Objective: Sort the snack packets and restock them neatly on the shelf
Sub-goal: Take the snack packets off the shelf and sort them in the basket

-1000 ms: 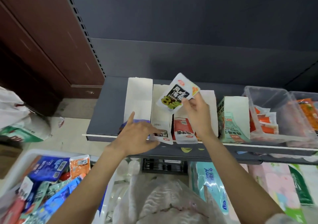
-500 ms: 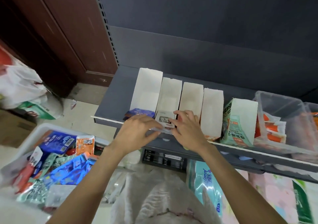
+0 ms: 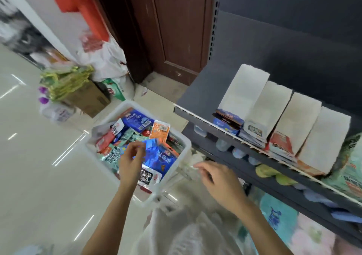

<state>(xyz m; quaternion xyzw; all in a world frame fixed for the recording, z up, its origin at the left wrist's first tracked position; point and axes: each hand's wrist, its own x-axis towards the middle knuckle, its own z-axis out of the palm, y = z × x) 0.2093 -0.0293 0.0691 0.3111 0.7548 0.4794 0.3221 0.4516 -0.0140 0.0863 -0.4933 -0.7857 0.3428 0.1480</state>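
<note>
Your left hand (image 3: 130,161) is in the middle of the frame, a little to the left. Its forearm rises from the lower edge of the frame, bare, and goes up and slightly to the right. The fingers are loosely curled with the fingertips (image 3: 139,147) pointing up, and nothing is held between them. Your right hand (image 3: 216,178) is to the right of it and a little lower. Its forearm comes from the lower right corner. The back of this hand faces the camera, the fingers bent and pointing left, holding nothing.
</note>
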